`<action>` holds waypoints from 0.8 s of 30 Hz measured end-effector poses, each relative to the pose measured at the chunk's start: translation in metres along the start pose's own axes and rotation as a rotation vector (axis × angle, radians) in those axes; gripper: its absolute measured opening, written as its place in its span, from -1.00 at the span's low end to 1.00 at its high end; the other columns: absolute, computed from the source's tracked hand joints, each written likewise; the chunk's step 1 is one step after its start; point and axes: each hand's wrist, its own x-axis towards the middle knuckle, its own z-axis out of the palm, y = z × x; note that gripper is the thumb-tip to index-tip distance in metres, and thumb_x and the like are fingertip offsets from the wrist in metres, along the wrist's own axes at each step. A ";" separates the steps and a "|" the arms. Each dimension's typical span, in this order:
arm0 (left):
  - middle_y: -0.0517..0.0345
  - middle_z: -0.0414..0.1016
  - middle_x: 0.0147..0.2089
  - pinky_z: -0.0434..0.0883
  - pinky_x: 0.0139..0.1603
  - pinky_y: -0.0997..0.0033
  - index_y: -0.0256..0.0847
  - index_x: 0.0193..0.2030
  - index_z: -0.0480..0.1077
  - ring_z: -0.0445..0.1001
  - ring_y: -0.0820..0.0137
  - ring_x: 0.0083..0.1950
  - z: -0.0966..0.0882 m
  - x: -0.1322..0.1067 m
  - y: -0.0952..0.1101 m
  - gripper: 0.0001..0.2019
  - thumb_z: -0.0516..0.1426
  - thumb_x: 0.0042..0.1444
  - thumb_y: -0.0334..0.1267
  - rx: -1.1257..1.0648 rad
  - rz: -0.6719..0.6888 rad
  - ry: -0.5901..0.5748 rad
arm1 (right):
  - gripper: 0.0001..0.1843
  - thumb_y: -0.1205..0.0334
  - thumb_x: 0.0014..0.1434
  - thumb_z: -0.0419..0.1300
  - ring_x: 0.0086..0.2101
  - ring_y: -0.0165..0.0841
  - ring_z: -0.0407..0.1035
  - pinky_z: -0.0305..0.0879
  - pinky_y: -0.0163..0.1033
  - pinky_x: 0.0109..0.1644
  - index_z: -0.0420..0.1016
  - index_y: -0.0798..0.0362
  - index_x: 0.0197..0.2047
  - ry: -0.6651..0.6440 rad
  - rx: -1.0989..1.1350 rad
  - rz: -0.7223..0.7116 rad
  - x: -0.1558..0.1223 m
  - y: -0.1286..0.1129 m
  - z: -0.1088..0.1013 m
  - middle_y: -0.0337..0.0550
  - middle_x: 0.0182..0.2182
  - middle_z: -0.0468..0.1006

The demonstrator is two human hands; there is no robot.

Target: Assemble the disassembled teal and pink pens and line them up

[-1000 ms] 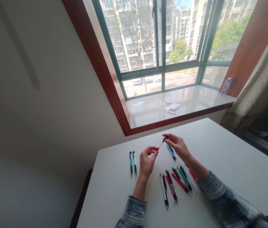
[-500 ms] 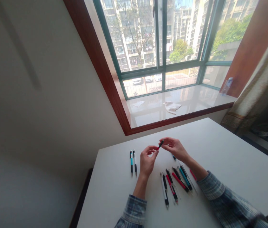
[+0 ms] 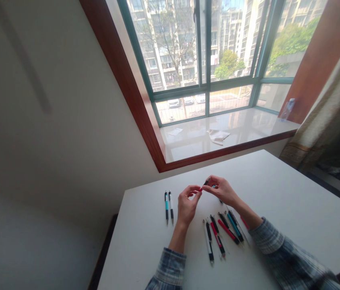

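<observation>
Closest to us are two checked sleeves (image 3: 166,268), soft and a bit fuzzy. Just past them a bunch of loose pens (image 3: 221,233) lies on the white table (image 3: 278,193). They are thin plastic sticks in red, black, blue-green and white, fanned out and partly touching. Some very thin bits lie with them, too small for us to name.

A little farther, both hands are up over the table. The left hand (image 3: 186,206) has its fingers curled, and its thumb and first finger pinch the red end of one pen (image 3: 205,184). The right hand (image 3: 223,191) pinches the dark end of the same pen. So the pen is in the air between the two hands, tilted up to the right. We cannot tell if it is going together or coming apart.

To the left, well apart from the bunch, two pens (image 3: 169,205) lie straight, side by side. We think those two are done, one is in the hands, and the bunch is still waiting, so most of the work is left.

The table is smooth and flat, with a square edge. Beyond it is a shiny pale sill (image 3: 248,125) with a dark red wooden rim. A crumpled white cloth (image 3: 218,136) and a flat paper (image 3: 175,131) lie on it. Farthest is the big window (image 3: 206,86) with green bars, and tall houses and trees outside. A thick curtain (image 3: 332,108) hangs on the right.
</observation>
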 end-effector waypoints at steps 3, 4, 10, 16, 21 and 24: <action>0.02 0.67 -0.14 0.47 0.00 0.20 -0.16 -0.16 0.60 0.59 0.25 -0.17 0.000 0.000 0.000 -0.78 0.27 0.15 -0.08 -0.003 -0.009 -0.001 | -0.62 -0.04 0.08 0.41 -0.33 -0.27 0.50 0.38 -0.25 -0.31 0.61 -0.02 -0.10 -0.008 0.026 0.010 0.000 -0.002 -0.001 -0.17 -0.37 0.63; 0.03 0.67 -0.13 0.47 0.00 0.20 -0.15 -0.16 0.60 0.60 0.24 -0.16 -0.001 0.000 0.000 -0.78 0.27 0.16 -0.09 -0.004 -0.010 0.003 | -0.57 -0.03 0.09 0.40 -0.32 -0.27 0.50 0.39 -0.25 -0.31 0.60 -0.03 -0.02 0.000 0.040 0.008 0.000 -0.003 -0.001 -0.16 -0.31 0.63; 0.03 0.67 -0.13 0.47 0.00 0.20 -0.14 -0.15 0.60 0.60 0.25 -0.16 -0.001 0.000 -0.004 -0.81 0.26 0.17 -0.13 -0.007 -0.007 0.028 | -0.63 -0.02 0.23 0.28 -0.18 -0.22 0.51 0.43 -0.17 -0.15 0.61 -0.10 0.06 0.047 0.126 -0.059 0.001 -0.006 -0.004 -0.09 -0.09 0.65; 0.03 0.67 -0.11 0.45 0.02 0.18 -0.15 -0.13 0.59 0.59 0.24 -0.14 -0.001 -0.001 -0.001 -0.81 0.25 0.19 -0.15 0.022 -0.002 0.023 | -0.71 -0.06 0.24 0.28 -0.22 -0.20 0.51 0.40 -0.17 -0.21 0.68 -0.05 -0.16 0.070 0.068 -0.067 0.002 -0.005 -0.003 -0.10 -0.20 0.68; 0.05 0.67 -0.13 0.44 0.02 0.20 -0.15 -0.13 0.59 0.59 0.26 -0.15 -0.001 -0.002 0.001 -0.83 0.25 0.19 -0.18 0.037 0.009 0.031 | -0.65 -0.11 0.22 0.29 -0.48 -0.35 0.35 0.26 -0.26 -0.42 0.57 0.01 -0.38 0.127 -0.074 -0.049 0.000 -0.005 -0.003 -0.20 -0.46 0.57; 0.05 0.67 -0.13 0.44 0.01 0.21 -0.15 -0.14 0.60 0.59 0.26 -0.14 -0.001 -0.002 0.001 -0.84 0.25 0.18 -0.19 0.052 0.016 0.025 | -0.58 -0.13 0.22 0.29 -0.52 -0.38 0.28 0.21 -0.27 -0.44 0.48 0.01 -0.47 0.166 -0.170 -0.040 0.000 -0.004 -0.004 -0.24 -0.54 0.49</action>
